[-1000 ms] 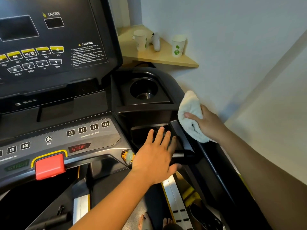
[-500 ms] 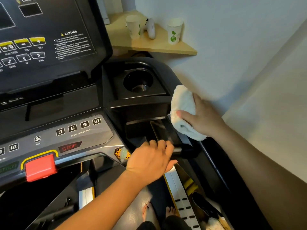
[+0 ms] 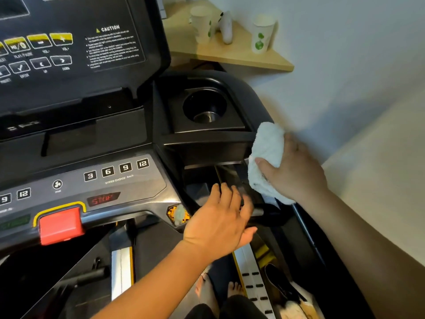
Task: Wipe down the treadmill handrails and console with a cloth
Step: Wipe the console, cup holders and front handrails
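Note:
My right hand (image 3: pixel 296 171) grips a bunched white cloth (image 3: pixel 264 157) and presses it against the top of the black right handrail (image 3: pixel 305 226), just beside the cup holder (image 3: pixel 204 107). Lower down, my left hand (image 3: pixel 220 224) lies over the short inner grip bar (image 3: pixel 264 212) below the console; its fingers look loosely extended and are blurred. The black console (image 3: pixel 69 65), with yellow buttons, number keys and a caution label, fills the upper left.
A red safety key (image 3: pixel 61 224) sits at the console's lower left edge. A wooden corner shelf (image 3: pixel 236 54) behind the treadmill carries two paper cups (image 3: pixel 262 33) and a white object. A white wall runs close along the right. My bare feet (image 3: pixel 207 293) stand on the deck.
My left hand, flat one second ago, curled over the grip bar and has now loosened its fingers. The cloth has slid slightly down the handrail toward me.

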Available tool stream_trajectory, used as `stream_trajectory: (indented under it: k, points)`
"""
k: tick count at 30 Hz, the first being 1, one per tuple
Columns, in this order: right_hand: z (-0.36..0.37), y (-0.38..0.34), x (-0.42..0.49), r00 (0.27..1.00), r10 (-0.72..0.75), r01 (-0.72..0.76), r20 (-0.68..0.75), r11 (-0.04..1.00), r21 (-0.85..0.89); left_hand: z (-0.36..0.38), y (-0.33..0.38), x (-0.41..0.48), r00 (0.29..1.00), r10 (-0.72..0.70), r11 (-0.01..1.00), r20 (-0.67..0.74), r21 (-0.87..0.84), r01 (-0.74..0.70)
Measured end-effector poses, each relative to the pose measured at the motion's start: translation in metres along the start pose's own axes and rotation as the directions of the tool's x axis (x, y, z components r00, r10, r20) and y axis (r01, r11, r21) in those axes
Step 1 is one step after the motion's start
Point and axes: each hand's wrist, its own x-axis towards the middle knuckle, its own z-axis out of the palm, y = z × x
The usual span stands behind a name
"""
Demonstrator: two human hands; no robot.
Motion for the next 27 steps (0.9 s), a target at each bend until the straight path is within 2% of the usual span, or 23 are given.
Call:
stream_trajectory:
  k: [2, 4, 6, 8, 10, 15, 18, 19, 21, 24, 27]
  points:
    - [-0.001, -0.001, 0.014, 0.999, -0.035, 0.034, 0.016, 0.997, 0.065, -0.001, -0.001, 0.001, 1.0, 0.002, 1.0, 0.008, -0.004, -0.002]
    - [-0.003, 0.003, 0.022, 0.997, -0.058, 0.046, 0.049, 0.972, 0.231, -0.004, -0.002, 0.002, 1.0, 0.004, 1.0, 0.01, -0.017, -0.004]
    - [-0.009, 0.01, 0.025, 0.994, -0.024, -0.026, 0.108, 0.897, 0.441, -0.008, -0.003, 0.001, 1.0, 0.0, 0.999, 0.018, -0.035, 0.0]
    - [-0.013, 0.017, 0.021, 0.985, 0.023, -0.118, 0.172, 0.814, 0.568, -0.011, -0.003, 0.0, 0.999, -0.012, 0.998, 0.033, -0.069, 0.014]
    - [-0.011, 0.029, 0.004, 0.978, 0.045, -0.153, 0.202, 0.814, 0.56, -0.012, -0.002, -0.001, 1.0, -0.017, 0.995, 0.023, -0.098, 0.02]
    - [-0.012, 0.04, -0.042, 0.959, 0.188, -0.244, 0.214, 0.93, 0.274, -0.011, -0.003, 0.002, 0.998, 0.007, 0.999, -0.067, -0.054, -0.01]
    - [-0.006, 0.017, -0.031, 0.99, 0.123, -0.128, 0.07, 0.989, 0.074, -0.014, -0.004, 0.001, 0.998, -0.015, 1.0, -0.059, -0.017, 0.014]
    - [-0.004, 0.011, -0.024, 0.997, 0.069, -0.071, 0.028, 0.995, 0.066, -0.015, -0.005, 0.002, 0.999, -0.019, 1.0, -0.048, -0.006, 0.019]
    - [-0.003, 0.008, -0.009, 0.999, -0.005, 0.0, 0.039, 0.991, 0.134, -0.013, -0.004, 0.001, 0.999, -0.012, 1.0, -0.034, 0.007, 0.012]
    - [-0.017, 0.017, 0.004, 0.985, 0.027, -0.09, 0.169, 0.922, 0.378, -0.004, 0.018, -0.008, 1.0, -0.016, 0.998, -0.006, -0.056, 0.015]
    - [-0.023, 0.022, -0.014, 0.972, 0.101, -0.176, 0.211, 0.909, 0.376, 0.001, 0.046, -0.015, 0.987, -0.152, 0.979, 0.049, -0.131, 0.157]
